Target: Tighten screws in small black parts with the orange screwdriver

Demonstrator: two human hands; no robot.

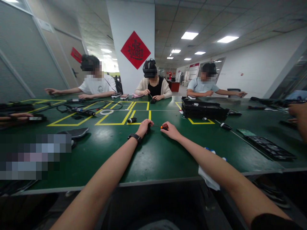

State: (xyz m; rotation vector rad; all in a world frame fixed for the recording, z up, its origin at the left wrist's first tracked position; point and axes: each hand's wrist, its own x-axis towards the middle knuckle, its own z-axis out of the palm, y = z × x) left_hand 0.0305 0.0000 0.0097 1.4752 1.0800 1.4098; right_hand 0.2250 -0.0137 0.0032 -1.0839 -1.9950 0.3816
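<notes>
My right hand [172, 131] is closed around the orange and black handle of a screwdriver [164, 128]. The thin shaft points left, towards my left hand [143, 128], which wears a black watch at the wrist. Between the closed fingers of that hand is a small dark part [149, 128], mostly covered, so its kind does not show. I cannot tell whether the screwdriver's tip touches it. Just left of and beyond my left hand, a black and white cylindrical connector [131, 120] lies on the green table [153, 163].
Beyond my right hand sits a black housing [203, 110]. To the right lie another black and white connector [225, 126] and a board assembly [268, 146]. Black cables [81, 108] spread at the left. Co-workers sit across the table; other people's hands reach in at both sides.
</notes>
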